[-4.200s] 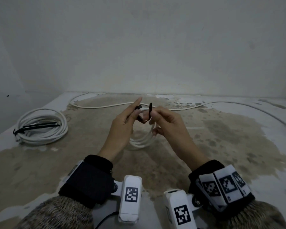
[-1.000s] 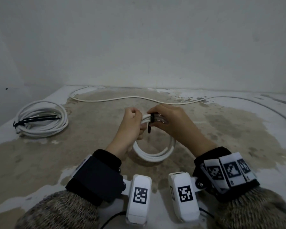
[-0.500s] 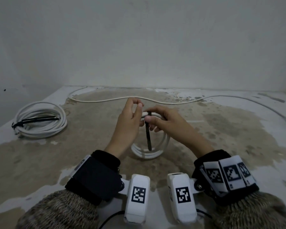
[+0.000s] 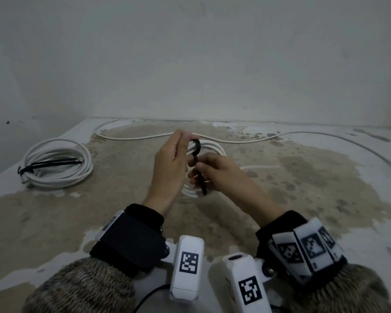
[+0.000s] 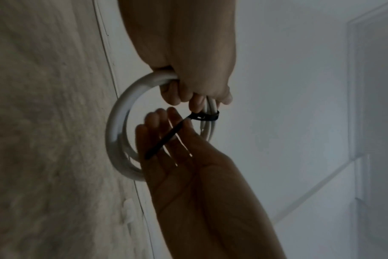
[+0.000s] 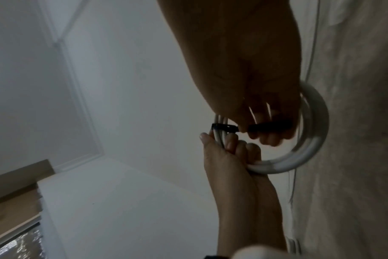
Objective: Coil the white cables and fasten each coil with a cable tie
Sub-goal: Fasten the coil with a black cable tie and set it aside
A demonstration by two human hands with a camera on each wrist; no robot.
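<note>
A tied white coil lies at the counter's left. The left hand grips the small coil above the counter; the right hand pinches the black cable tie's tail. The wrist views show its cinched head.

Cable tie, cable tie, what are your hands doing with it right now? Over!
Left hand grips the white coil. Right hand pinches the black cable tie tail, tie looped round the strands. Nothing in the way. One tied coil lies left.
</note>
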